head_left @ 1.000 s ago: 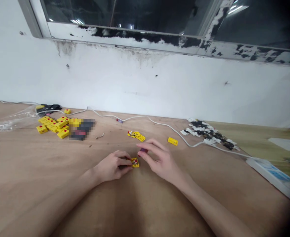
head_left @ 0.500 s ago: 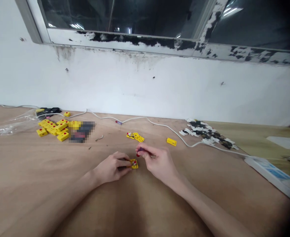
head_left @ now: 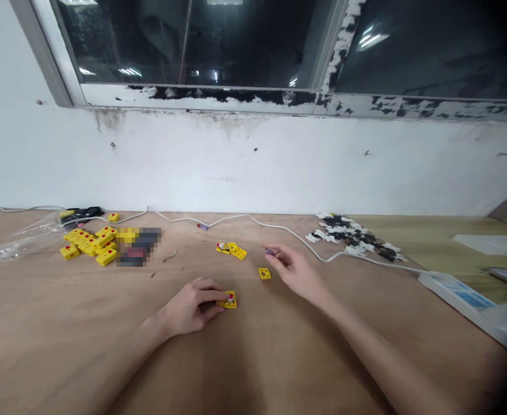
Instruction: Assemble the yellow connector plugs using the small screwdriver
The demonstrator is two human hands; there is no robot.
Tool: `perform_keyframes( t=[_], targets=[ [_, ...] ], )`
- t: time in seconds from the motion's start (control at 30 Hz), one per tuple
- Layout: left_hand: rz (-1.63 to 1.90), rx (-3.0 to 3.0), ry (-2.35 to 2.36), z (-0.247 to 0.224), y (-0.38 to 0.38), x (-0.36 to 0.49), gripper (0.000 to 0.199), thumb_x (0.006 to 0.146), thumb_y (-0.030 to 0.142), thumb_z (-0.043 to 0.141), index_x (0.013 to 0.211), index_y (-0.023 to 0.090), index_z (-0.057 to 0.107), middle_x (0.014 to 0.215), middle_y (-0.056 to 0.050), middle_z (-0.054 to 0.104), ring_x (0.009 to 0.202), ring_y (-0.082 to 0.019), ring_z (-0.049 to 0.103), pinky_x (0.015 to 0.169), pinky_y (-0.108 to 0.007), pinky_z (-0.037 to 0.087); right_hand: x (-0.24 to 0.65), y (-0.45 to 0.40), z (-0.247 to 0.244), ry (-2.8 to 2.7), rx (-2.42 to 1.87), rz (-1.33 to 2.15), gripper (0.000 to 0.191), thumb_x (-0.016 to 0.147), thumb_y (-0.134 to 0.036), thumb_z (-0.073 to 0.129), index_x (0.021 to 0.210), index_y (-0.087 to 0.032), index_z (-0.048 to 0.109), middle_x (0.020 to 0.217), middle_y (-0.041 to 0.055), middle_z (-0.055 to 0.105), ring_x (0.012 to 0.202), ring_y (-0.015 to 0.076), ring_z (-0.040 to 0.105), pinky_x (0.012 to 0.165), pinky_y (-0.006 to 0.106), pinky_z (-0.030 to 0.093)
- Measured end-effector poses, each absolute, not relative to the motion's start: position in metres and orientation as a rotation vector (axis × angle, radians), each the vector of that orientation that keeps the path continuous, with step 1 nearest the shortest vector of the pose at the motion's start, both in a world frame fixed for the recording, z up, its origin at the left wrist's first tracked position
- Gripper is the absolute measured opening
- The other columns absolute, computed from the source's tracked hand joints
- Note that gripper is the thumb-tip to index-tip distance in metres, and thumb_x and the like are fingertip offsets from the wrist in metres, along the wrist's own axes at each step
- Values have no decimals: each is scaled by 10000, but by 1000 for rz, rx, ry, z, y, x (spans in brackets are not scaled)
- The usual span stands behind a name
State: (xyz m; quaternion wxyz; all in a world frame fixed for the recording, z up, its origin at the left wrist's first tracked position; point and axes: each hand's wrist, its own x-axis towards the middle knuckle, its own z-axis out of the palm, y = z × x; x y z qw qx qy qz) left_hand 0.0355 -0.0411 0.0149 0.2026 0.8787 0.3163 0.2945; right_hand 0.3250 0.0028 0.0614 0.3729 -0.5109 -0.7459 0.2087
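My left hand holds an open yellow case against the table, fingers on its left side; a red part and small pieces show inside. My right hand is closed on a small purple tool, raised to the right of that case. Just left of the right hand lies a small yellow piece. Farther back, an open yellow case with a red part touches yellow pieces.
Yellow blocks with red dots are piled at the left near a clear plastic bag. Black and white parts lie back right. A white cable runs along the wall to a power strip.
My right hand has moved right and away from the case, with the purple tool in it. A small yellow piece now shows beside it. The view has tilted up slightly.
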Motion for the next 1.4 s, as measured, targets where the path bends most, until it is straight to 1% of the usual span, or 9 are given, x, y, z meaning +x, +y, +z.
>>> perform_keyframes(
  t=[0.17,0.33,0.5,0.6,0.8,0.93,1.1,1.27,1.4],
  targets=[
    [827,2459,889,13,-41,36,194,921,263,615,1050,249,760,1066,-68,699,946,-170,653,871,-311,540,351,17,34,-2052,-1541,415,314,915,-326,545,1120,-153,707,991,104,742,823,219,685,771,345,526],
    [808,2318,903,11,-42,37,219,896,264,652,1101,250,726,1125,-75,633,1031,-163,632,908,-284,543,357,19,27,-2155,-1621,354,250,882,-310,580,1029,-219,761,980,79,751,853,240,682,742,335,494],
    [849,2408,1041,19,-28,19,355,878,325,665,1219,229,642,1257,-98,592,1167,-213,571,1044,-366,473,361,20,26,-2253,-1662,236,360,940,-392,498,1108,-191,745,1101,126,694,954,262,659,815,353,487],
    [829,2547,1413,23,-8,-13,248,916,242,535,1105,204,691,1105,-92,659,1044,-224,601,971,-398,475,364,23,23,-2312,-1670,221,387,966,-382,447,1136,-183,733,1123,130,670,974,252,653,851,350,487],
    [672,2518,1945,24,22,-87,260,828,252,559,1002,218,750,1050,-83,688,998,-280,614,932,-443,462,366,25,17,-2344,-1660,243,364,958,-356,451,1109,-181,732,1071,134,661,943,252,646,842,363,488],
    [628,2514,1956,23,23,-106,276,869,316,529,978,223,765,1007,-66,701,975,-258,618,942,-415,461,365,24,16,-2313,-1652,276,367,954,-363,462,1146,-173,710,1115,138,663,981,256,640,860,367,491],
    [607,2527,1939,20,24,-96,287,886,446,551,966,282,773,1072,-39,703,1029,-263,592,951,-429,438,365,24,16,-2305,-1651,262,344,948,-353,478,1131,-182,713,1132,131,666,995,258,643,891,368,488],
    [621,2495,1965,19,25,-84,282,904,375,523,868,240,768,1022,-58,709,976,-257,602,913,-423,442,365,24,17,-2331,-1660,229,347,956,-356,462,1132,-195,715,1129,126,665,1009,255,650,886,352,489],
    [633,2475,1971,20,23,-80,256,893,297,510,893,239,759,1014,-58,717,968,-259,610,901,-417,446,365,23,17,-2316,-1660,220,353,947,-354,475,1141,-180,714,1137,134,663,1006,259,649,880,356,490]
  ],
)
